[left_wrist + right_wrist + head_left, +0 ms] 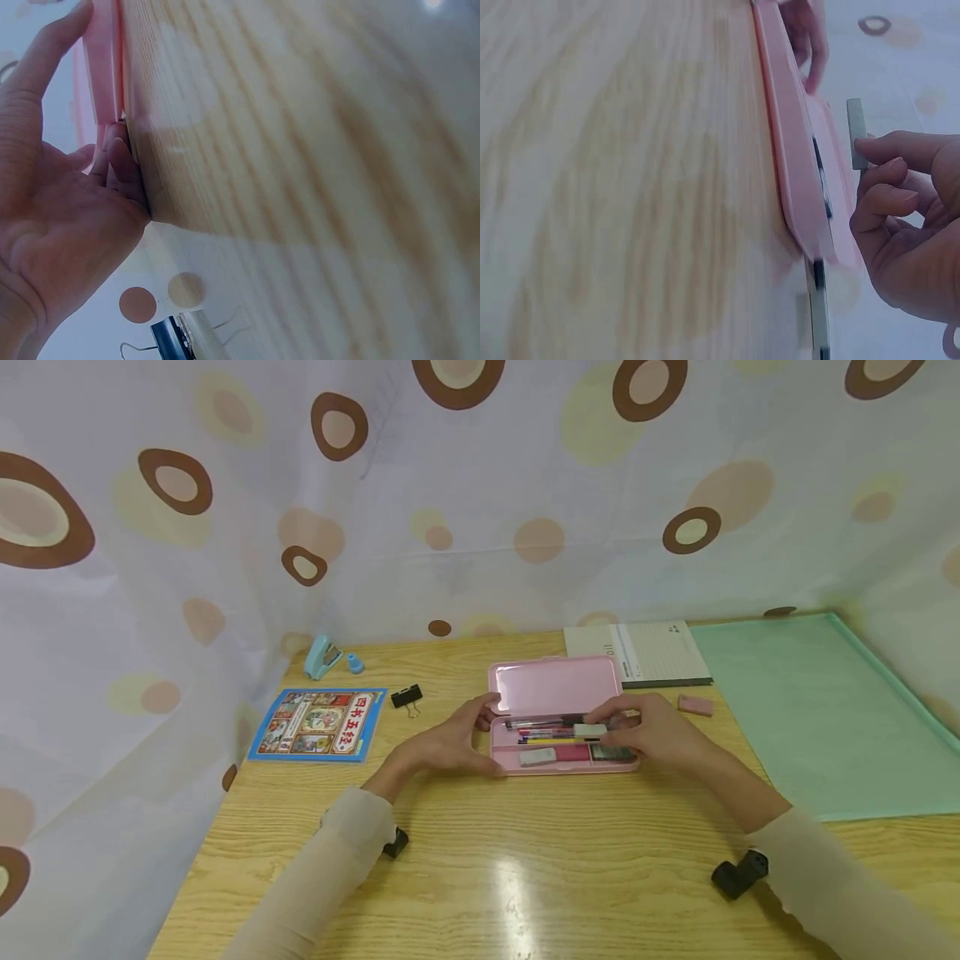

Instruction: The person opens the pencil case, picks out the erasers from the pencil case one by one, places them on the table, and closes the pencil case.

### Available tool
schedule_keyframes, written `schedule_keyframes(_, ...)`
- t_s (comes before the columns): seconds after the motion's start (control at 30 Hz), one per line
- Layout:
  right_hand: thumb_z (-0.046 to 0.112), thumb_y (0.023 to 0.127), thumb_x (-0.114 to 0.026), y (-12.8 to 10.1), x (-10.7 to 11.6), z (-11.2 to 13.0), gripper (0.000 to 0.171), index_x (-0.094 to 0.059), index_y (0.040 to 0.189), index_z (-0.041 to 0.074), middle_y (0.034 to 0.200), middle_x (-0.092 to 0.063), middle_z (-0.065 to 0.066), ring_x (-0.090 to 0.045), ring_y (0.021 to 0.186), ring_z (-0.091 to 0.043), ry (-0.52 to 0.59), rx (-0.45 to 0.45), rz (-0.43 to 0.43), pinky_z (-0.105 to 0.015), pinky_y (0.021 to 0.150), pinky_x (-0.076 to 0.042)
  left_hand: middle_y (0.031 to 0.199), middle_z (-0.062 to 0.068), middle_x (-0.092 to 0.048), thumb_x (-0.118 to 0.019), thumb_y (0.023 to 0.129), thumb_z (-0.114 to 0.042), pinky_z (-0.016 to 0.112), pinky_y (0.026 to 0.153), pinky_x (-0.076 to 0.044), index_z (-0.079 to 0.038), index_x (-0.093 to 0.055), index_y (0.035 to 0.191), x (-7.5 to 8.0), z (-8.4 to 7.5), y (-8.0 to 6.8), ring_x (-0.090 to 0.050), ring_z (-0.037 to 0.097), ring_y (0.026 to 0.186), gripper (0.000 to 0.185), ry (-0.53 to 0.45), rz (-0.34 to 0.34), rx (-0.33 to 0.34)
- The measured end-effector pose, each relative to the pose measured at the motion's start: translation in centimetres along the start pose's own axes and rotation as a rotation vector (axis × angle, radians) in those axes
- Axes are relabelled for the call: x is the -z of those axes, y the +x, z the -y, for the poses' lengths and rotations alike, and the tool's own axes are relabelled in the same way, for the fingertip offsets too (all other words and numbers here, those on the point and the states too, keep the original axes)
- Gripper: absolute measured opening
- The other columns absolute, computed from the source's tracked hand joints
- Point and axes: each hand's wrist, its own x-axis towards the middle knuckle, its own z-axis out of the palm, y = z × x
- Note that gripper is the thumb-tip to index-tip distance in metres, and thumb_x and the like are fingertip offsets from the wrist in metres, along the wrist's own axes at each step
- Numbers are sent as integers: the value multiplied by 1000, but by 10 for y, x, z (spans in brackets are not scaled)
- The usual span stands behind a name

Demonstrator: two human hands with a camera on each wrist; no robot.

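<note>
A pink pencil case (557,687) lies open in the middle of the wooden table (480,877), its lid flat behind the tray. Several pens and a pink eraser lie in the tray. My left hand (487,737) holds the case's left end, thumb on the lid (101,67) and fingers (120,169) curled at the tray's front edge. My right hand (606,732) hovers over the tray's right half and pinches a small pale eraser (590,730) between thumb and fingers. In the right wrist view the eraser (857,133) stands just above the case's rim (791,150).
A blue picture booklet (318,722), a black binder clip (407,697) and a blue stapler (322,657) lie to the left. Behind the case is a notebook (645,652); a pink eraser (695,704) and a green mat (817,710) lie to the right. Patterned curtains close in the table.
</note>
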Motion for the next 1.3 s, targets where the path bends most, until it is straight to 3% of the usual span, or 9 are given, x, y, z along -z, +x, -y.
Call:
schedule_keyframes(0.27,15,97,-71,-17,40,-17,32,-71,127,4,118,-63,-18,-47,60,-10,-74,-34,-108,-29,53,-42,141,2,-42,-92,76,-38,36,116,-35,-18,-18,165,0,1,0,-40,18,129,117,-2,-3,4)
schedule_keyframes(0.4,15,98,-70,-24,53,-27,32,-71,127,3,118,-67,-21,-53,69,-10,-147,-44,-143,-30,55,-45,142,2,-41,-92,77,-37,36,116,-35,-19,-17,165,1,-1,-1,-40,18,130,117,-1,-1,8)
schedule_keyframes(0.63,16,98,-70,-28,64,-42,30,-72,126,4,126,-64,-21,-50,68,-12,-205,-81,-142,-30,58,-45,142,2,-42,-92,77,-37,36,116,-35,-19,-17,165,1,-1,-2,-41,18,130,117,-4,-5,12)
schedule_keyframes(0.73,15,97,-72,-28,64,-46,29,-73,123,4,129,-63,-21,-51,76,-12,-238,-76,-138,-29,61,-45,142,2,-42,-92,77,-37,36,116,-35,-20,-17,165,1,-2,-2,-41,18,129,116,-4,-4,11)
schedule_keyframes(0.97,11,96,-72,-25,60,-49,28,-72,123,1,120,-65,-19,-47,67,-10,-221,-63,-107,-28,59,-45,142,2,-42,-92,76,-36,35,115,-35,-19,-18,165,1,-3,-2,-41,18,129,116,-9,-4,10)
schedule_keyframes(1.3,17,94,-76,-24,60,-44,32,-72,122,2,123,-68,-20,-51,73,-9,-203,-61,-142,-27,60,-45,141,3,-42,-91,77,-35,35,116,-35,-18,-18,165,0,-4,-2,-40,19,129,115,-11,-4,14)
